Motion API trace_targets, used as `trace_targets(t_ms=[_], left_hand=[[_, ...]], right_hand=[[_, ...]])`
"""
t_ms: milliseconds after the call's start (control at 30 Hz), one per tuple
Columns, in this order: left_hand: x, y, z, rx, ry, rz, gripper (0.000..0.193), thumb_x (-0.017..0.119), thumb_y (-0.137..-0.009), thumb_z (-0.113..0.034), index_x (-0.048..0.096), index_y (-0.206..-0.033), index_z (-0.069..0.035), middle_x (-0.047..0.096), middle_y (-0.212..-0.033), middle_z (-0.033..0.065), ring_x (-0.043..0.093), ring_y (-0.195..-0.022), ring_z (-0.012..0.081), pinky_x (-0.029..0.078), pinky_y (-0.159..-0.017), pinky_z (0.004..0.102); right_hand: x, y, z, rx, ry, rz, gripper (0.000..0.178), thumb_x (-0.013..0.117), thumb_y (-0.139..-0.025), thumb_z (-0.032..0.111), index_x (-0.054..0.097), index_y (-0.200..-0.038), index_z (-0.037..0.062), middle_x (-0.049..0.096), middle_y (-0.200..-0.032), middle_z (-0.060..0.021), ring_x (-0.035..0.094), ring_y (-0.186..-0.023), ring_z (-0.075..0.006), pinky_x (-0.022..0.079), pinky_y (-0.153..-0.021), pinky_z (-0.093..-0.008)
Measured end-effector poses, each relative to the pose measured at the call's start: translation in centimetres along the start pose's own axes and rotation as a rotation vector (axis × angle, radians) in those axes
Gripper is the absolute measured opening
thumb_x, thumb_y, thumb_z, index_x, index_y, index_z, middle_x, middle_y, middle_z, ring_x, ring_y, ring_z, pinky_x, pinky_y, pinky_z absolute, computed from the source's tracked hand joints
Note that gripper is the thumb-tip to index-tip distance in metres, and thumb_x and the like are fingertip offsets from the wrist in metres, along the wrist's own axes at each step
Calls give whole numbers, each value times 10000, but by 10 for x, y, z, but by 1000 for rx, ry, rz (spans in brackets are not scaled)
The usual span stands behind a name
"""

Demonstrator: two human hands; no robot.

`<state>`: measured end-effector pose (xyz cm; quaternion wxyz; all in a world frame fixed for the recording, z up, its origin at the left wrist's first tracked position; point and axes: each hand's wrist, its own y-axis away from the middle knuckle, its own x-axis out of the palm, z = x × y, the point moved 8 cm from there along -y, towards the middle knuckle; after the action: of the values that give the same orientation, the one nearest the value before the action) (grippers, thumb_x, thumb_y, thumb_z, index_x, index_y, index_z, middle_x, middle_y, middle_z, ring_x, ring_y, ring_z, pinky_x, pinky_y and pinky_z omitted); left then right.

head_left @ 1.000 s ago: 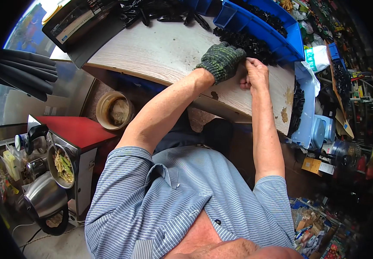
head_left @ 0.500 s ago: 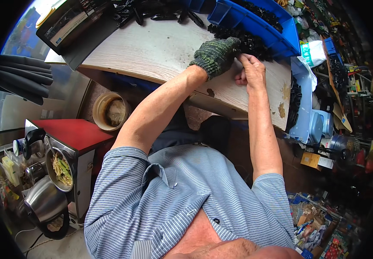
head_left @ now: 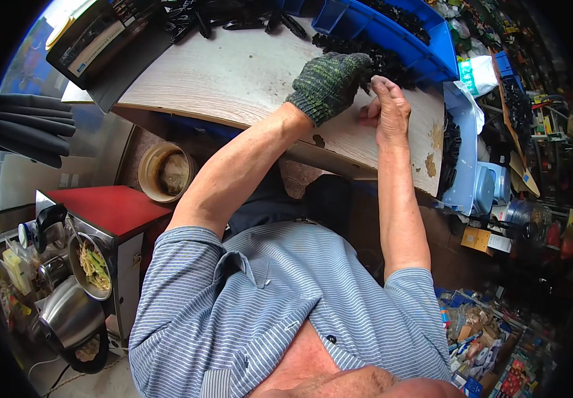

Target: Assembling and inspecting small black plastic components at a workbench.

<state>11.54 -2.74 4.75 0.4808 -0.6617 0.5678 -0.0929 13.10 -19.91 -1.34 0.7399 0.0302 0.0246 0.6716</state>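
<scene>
My left hand (head_left: 330, 87), in a dark green knitted glove, is closed near the far side of the table. A small black part (head_left: 366, 85) shows at its fingertips, mostly hidden by the glove. Just to the right is my bare right hand (head_left: 392, 114), its fingers curled and its thumb and forefinger drawn together close to the glove; what they hold, if anything, cannot be made out. Behind both hands lies a heap of small black parts (head_left: 392, 68) on the pale wooden table (head_left: 233, 73).
A blue bin (head_left: 366, 30) of black parts stands behind the heap. Long black pieces (head_left: 243, 24) lie at the table's far edge, near a dark box (head_left: 94, 53). A light blue crate (head_left: 462, 179) is at the right. A bucket (head_left: 150, 179) and red-topped cabinet (head_left: 100, 205) stand left.
My right hand has drawn slightly away from the glove, and its fingertips have tilted upward. My left hand stays closed in nearly the same place. The whole view has shifted a little.
</scene>
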Motion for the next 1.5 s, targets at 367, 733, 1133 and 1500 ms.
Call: trace_targets(t_ms=[367,733,1133,1500], left_hand=[[16,2,-1,18,-1,194,405,652,-783,-30,615,-1182,-84,697,-984,115,670,-896,338,548,-740,446],[20,5,6,-76,58,188,293,682,-834,-188,667,-1117,-111,711,-991,94,677,-940,333,552,-784,442],[-8,-1,22,-125,-126,-26,196,678,-799,-187,683,-992,-150,685,-947,117,646,-922,358,528,-792,487],[-109,5,140,-335,-861,68,236,595,-850,-234,689,-1033,-118,652,-1067,150,600,-1028,374,499,-848,500]], right_hand=[[4,-3,1,-19,-47,47,364,792,-853,382,701,-1082,114,538,-531,14,580,-439,-126,515,-401,-279],[-3,-13,-10,-123,-80,9,235,780,-882,263,702,-988,68,641,-709,-15,485,-439,-84,462,-388,-269],[-7,-5,-6,-108,-12,-96,304,798,-857,314,676,-1001,76,485,-474,8,539,-421,-114,469,-384,-264],[-3,7,-2,-80,-75,-77,299,807,-848,290,661,-993,73,511,-486,11,588,-460,-117,550,-440,-296]])
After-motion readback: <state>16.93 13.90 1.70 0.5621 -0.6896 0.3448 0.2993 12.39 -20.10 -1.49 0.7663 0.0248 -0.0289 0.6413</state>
